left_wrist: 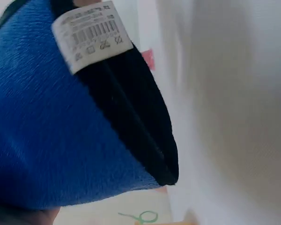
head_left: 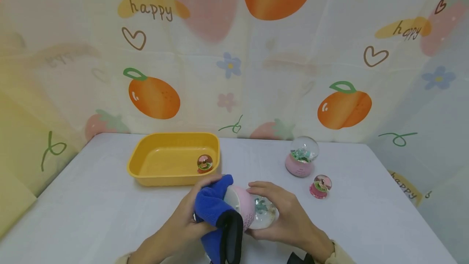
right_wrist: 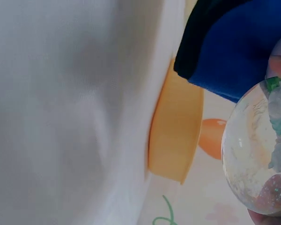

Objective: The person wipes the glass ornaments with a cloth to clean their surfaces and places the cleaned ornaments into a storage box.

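Observation:
My right hand (head_left: pixel 283 213) holds a snow globe by its clear ball (head_left: pixel 264 214), which lies on its side with the pink base (head_left: pixel 244 205) turned left. In the right wrist view the glass ball (right_wrist: pixel 253 145) shows pale green figures and glitter inside. My left hand (head_left: pixel 188 217) grips a blue cloth (head_left: pixel 212 207) with black edging, bunched against the underside of the base. A white printed label (left_wrist: pixel 93 35) hangs on the cloth in the left wrist view. The cloth hides part of the base.
A yellow tray (head_left: pixel 157 180) stands behind my left hand, with a small snow globe (head_left: pixel 204 163) in its right corner. At the back right are a larger pink-based snow globe (head_left: pixel 299 166) and a small one (head_left: pixel 321 186). A black object (head_left: pixel 300 258) lies at the front edge.

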Action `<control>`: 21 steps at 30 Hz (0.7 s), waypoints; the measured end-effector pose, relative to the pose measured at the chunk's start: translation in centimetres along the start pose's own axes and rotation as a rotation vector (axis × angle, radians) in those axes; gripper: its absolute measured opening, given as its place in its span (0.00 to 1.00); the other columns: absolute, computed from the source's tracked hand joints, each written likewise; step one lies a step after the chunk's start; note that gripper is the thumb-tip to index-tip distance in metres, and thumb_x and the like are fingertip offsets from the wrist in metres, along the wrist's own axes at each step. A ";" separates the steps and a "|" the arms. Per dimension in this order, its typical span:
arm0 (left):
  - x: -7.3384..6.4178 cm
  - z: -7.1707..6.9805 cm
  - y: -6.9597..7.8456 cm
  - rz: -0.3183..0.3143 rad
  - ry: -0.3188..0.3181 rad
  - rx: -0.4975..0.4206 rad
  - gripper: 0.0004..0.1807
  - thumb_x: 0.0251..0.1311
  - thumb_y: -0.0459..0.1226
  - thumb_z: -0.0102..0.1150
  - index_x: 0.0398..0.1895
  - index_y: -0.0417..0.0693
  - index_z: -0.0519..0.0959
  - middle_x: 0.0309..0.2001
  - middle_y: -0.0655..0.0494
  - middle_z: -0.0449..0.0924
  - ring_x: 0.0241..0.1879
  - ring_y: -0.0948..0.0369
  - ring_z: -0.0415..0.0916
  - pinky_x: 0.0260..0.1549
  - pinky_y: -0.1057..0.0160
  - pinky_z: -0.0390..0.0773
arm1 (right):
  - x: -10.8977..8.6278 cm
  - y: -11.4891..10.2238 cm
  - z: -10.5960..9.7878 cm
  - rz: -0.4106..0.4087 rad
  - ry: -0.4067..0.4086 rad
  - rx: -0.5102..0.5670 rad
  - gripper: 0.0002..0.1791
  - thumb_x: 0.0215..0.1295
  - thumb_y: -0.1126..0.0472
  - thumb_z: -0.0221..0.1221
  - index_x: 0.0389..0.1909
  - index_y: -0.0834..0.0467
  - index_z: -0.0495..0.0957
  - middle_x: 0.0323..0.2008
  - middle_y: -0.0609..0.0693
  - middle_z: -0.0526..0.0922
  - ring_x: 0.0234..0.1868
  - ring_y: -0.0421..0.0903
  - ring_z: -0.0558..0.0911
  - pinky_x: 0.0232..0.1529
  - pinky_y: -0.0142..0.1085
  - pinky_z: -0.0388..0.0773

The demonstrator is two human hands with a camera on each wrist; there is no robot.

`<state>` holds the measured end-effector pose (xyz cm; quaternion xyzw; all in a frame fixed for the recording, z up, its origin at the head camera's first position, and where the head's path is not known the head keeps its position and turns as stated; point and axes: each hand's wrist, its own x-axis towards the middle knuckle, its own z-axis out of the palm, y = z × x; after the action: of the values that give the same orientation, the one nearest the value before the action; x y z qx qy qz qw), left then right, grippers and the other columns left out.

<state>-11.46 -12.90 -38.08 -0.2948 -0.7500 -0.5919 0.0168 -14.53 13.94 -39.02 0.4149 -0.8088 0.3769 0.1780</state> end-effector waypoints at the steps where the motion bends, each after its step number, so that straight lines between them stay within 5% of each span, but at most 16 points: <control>1: 0.0 0.2 -0.1 -0.004 0.005 0.005 0.38 0.60 0.29 0.62 0.72 0.56 0.59 0.69 0.50 0.69 0.63 0.65 0.70 0.61 0.68 0.71 | 0.0 0.0 0.0 -0.017 0.003 -0.009 0.44 0.35 0.52 0.82 0.59 0.50 0.76 0.58 0.49 0.81 0.56 0.46 0.82 0.58 0.33 0.78; 7: 0.1 0.8 0.0 0.054 0.160 0.103 0.31 0.57 0.25 0.64 0.64 0.46 0.68 0.60 0.47 0.78 0.55 0.65 0.76 0.54 0.65 0.76 | 0.0 0.0 0.1 -0.079 0.019 -0.041 0.44 0.35 0.53 0.82 0.60 0.51 0.76 0.58 0.50 0.81 0.56 0.46 0.82 0.62 0.24 0.71; 14: 0.2 0.8 -0.1 0.178 0.331 0.199 0.27 0.50 0.17 0.63 0.54 0.42 0.76 0.50 0.44 0.85 0.50 0.67 0.81 0.49 0.66 0.80 | 0.0 0.0 0.1 -0.078 -0.007 0.007 0.44 0.36 0.55 0.81 0.60 0.51 0.75 0.59 0.50 0.80 0.58 0.45 0.80 0.62 0.28 0.74; 18: 0.2 0.5 0.0 0.113 0.315 0.141 0.23 0.56 0.21 0.61 0.55 0.40 0.75 0.51 0.48 0.84 0.50 0.69 0.81 0.51 0.68 0.79 | 0.0 0.0 0.1 -0.058 -0.010 0.017 0.44 0.35 0.55 0.82 0.60 0.50 0.75 0.59 0.49 0.80 0.58 0.44 0.80 0.61 0.31 0.76; 21: 0.1 0.1 0.2 0.032 0.226 0.068 0.21 0.63 0.25 0.58 0.59 0.42 0.72 0.56 0.49 0.81 0.53 0.68 0.79 0.53 0.68 0.78 | 0.0 0.0 0.1 -0.056 -0.002 -0.007 0.44 0.34 0.55 0.82 0.59 0.49 0.75 0.58 0.49 0.80 0.57 0.44 0.80 0.60 0.30 0.76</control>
<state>-11.41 -12.72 -37.88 -0.2373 -0.7582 -0.5953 0.1205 -14.56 13.86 -39.08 0.4372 -0.7982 0.3685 0.1893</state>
